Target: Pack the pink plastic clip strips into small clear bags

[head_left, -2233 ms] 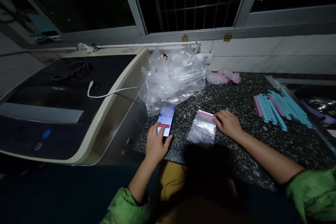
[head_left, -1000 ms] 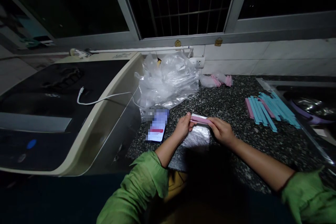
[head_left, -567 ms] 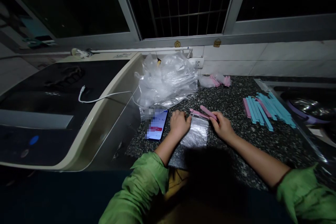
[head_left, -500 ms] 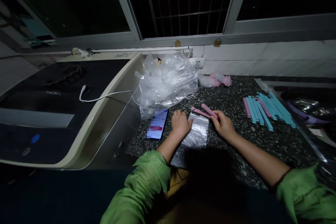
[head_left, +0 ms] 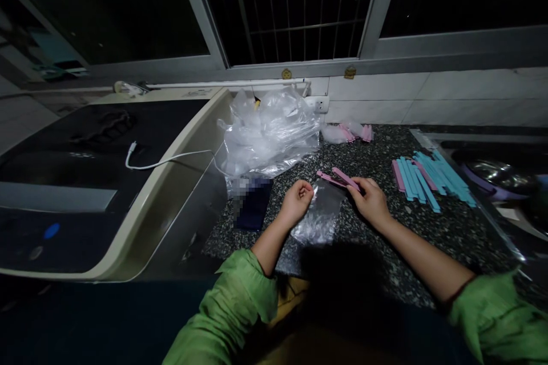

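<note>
My right hand [head_left: 371,201] pinches a pink bag-sealing clip [head_left: 346,178] near one end. Its two narrow arms spread to the left in a slim V, just above a clear plastic bag [head_left: 319,219]. This thin bag lies on the dark speckled counter between my hands. At its upper left edge is my left hand [head_left: 297,201], fingers curled in and closed on the film; the exact contact is partly hidden. Beside that hand, to the left, lies a phone [head_left: 256,208] with a dark blue screen.
Blue and pink clips [head_left: 422,179] lie in a loose pile on the right. Behind are bagged pink clips [head_left: 355,133] and a big crumpled plastic bag [head_left: 272,131]. A washing machine [head_left: 171,174] with a white cable [head_left: 171,158] stands left; a sink [head_left: 492,162] is at right.
My left hand has gone from lying flat on the bag to curled fingers at its edge. The bag looks more wrinkled. The phone screen has gone dark. The clip stays in my right hand.
</note>
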A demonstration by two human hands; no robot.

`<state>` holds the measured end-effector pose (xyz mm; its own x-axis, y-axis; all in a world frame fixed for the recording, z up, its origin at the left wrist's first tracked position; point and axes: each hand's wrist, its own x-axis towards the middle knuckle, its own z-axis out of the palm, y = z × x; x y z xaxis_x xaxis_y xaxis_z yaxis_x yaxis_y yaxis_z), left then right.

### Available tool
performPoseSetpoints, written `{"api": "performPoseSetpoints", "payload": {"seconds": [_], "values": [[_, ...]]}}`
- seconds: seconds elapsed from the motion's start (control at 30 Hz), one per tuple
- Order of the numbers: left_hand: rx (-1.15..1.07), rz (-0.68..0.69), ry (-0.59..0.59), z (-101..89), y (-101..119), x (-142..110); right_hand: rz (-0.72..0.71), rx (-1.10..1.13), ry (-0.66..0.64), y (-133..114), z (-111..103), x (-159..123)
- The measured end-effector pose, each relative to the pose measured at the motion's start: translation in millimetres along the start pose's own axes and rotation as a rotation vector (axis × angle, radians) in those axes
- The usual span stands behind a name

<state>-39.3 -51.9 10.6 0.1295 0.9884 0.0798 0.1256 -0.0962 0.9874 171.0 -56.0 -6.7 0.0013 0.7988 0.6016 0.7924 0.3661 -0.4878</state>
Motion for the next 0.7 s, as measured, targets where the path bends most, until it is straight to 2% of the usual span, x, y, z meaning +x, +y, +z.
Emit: {"api": "performPoseSetpoints", "payload": {"seconds": [0.13,0.23,0.3,0.4,0.5,0.57,0.63,0.7], "values": [[-0.352,-0.049,-0.052,-3.1,7,0,0.036,0.037,-0.048,2,5,-1],[-0.451,-0.099,-0.017,-1.0,2,4,0.03,0.129,-0.097,-1,7,-3],[-0.433,-0.151,0.041,0.2,-4,7,0.031,0.182,-0.107,-3,8,-5],[-0.19,-0.169,0.119,-5.0,-7,4,0.055,0.217,-0.112,-6,9,-6],[0.275,-0.045,0.248,-19.4,-4,-6,0.054,0.229,-0.132,-10,14,-6],[0.498,-0.021,0.328,-29.6,-2,-13,0.023,0.227,-0.149,-14,17,-6],[0.552,-0.019,0.367,-36.3,-2,-16,-0.006,0.211,-0.155,-17,20,-5],[0.433,0.017,0.377,-38.4,-4,-15,-0.01,0.195,-0.146,-19,21,-5]]}}
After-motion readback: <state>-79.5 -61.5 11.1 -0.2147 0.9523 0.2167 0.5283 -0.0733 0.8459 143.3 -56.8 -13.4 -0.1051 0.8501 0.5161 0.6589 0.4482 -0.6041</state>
